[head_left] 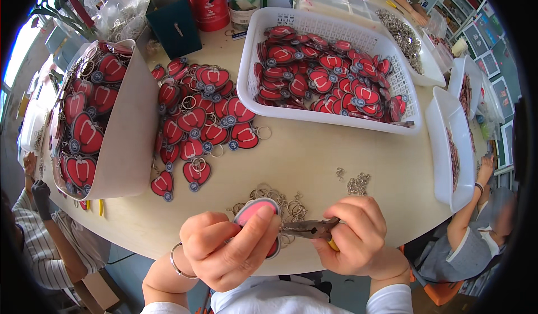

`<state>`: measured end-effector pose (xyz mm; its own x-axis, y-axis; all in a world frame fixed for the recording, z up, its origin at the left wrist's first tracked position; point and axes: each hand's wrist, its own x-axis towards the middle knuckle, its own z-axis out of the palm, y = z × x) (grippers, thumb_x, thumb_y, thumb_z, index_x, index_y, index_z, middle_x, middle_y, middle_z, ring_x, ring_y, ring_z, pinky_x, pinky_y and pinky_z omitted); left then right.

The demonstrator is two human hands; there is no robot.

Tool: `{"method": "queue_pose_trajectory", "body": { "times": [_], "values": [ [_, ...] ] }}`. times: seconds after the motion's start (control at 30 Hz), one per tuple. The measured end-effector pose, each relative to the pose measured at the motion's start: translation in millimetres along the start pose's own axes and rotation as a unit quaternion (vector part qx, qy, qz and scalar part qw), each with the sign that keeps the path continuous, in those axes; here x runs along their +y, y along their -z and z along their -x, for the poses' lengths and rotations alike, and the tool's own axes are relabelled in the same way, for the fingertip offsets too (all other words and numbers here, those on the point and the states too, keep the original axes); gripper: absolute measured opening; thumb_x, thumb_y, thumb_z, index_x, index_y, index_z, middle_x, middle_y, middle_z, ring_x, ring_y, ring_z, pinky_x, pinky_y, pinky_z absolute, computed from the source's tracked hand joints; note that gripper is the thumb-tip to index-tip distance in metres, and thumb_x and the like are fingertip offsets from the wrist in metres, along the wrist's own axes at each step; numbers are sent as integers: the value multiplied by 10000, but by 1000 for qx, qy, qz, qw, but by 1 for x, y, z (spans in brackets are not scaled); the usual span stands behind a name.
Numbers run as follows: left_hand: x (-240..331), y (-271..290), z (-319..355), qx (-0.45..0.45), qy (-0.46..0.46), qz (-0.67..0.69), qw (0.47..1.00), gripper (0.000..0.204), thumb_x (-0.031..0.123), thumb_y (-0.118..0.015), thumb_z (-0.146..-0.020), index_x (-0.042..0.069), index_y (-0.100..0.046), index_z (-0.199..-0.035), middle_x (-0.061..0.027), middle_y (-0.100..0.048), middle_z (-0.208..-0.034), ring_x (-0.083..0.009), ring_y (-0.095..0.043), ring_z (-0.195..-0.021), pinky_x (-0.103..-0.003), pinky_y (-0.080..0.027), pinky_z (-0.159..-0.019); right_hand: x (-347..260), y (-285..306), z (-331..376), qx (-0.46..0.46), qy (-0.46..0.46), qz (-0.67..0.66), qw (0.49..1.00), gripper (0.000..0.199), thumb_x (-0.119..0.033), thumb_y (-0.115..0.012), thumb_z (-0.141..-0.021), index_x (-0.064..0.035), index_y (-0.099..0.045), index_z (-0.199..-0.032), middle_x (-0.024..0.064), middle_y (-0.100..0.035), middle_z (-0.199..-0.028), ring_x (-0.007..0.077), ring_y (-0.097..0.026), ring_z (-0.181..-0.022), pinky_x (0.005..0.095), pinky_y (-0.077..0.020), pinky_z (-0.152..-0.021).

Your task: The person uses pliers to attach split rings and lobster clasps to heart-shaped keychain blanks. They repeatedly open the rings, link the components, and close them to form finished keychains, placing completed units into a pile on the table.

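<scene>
My left hand (232,246) pinches a red heart-shaped keychain charm (259,206) with a grey rim, its fingers covering most of it. In my right hand (358,238) is a pair of pliers (308,229), fingers wrapped round the yellow-trimmed handles. The plier jaws meet the edge of the charm beside my left fingertips; what small part they grip there is too small to make out. Just beyond my hands lies a pile of key rings with short chains (291,206). Small loose jump rings (358,184) lie farther right.
Finished-looking heart keychains (213,118) are heaped left of centre. A tilted white bin (129,146) and a white basket (330,118) hold more charms. A red pen cup (208,10) and dark green box (174,25) stand behind. Co-workers sit left, right (468,241) and far right.
</scene>
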<state>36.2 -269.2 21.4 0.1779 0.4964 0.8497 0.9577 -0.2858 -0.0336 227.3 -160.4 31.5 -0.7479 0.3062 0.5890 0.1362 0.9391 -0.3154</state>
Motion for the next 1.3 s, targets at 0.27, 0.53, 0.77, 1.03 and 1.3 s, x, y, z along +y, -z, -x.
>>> {"method": "queue_pose_trajectory", "body": {
  "times": [0.27,0.53,0.77,1.03,1.3],
  "values": [
    [0,0,1,0,-2,12,1000,308,133,-625,-511,84,-727,-797,-39,-684,-976,-127,-397,-713,-209,-345,-491,0,0,3,-3,15,10,1000,250,-103,-719,-512,-42,-489,-588,92,-570,-772,239,-557,-662,334,-427,-541],
    [-4,5,-1,-20,7,54,998,274,87,-662,-561,99,-719,-829,-9,-675,-998,-129,-406,-722,-216,-356,-515,6,7,-6,-15,8,-45,999,292,-142,-766,-558,-44,-493,-593,98,-595,-820,238,-569,-677,335,-417,-531],
    [-4,7,0,-31,-1,46,998,291,92,-675,-560,131,-719,-845,29,-660,-1027,-124,-402,-735,-216,-358,-531,8,7,-3,-16,0,-69,997,301,-140,-771,-550,-46,-487,-577,93,-600,-810,237,-572,-669,338,-417,-530],
    [4,19,1,-103,29,43,993,378,61,-719,-540,124,-695,-913,48,-594,-1111,-160,-456,-812,-270,-422,-583,6,10,-4,-26,-9,-82,996,296,-134,-775,-553,-45,-494,-576,89,-598,-789,236,-568,-653,337,-421,-532],
    [-3,10,0,-45,-11,32,998,269,97,-664,-558,141,-716,-818,36,-654,-1043,-126,-393,-750,-219,-356,-543,5,12,-5,-37,-14,-85,996,293,-132,-779,-554,-40,-502,-576,88,-595,-784,235,-563,-651,337,-422,-536]
  ]
}}
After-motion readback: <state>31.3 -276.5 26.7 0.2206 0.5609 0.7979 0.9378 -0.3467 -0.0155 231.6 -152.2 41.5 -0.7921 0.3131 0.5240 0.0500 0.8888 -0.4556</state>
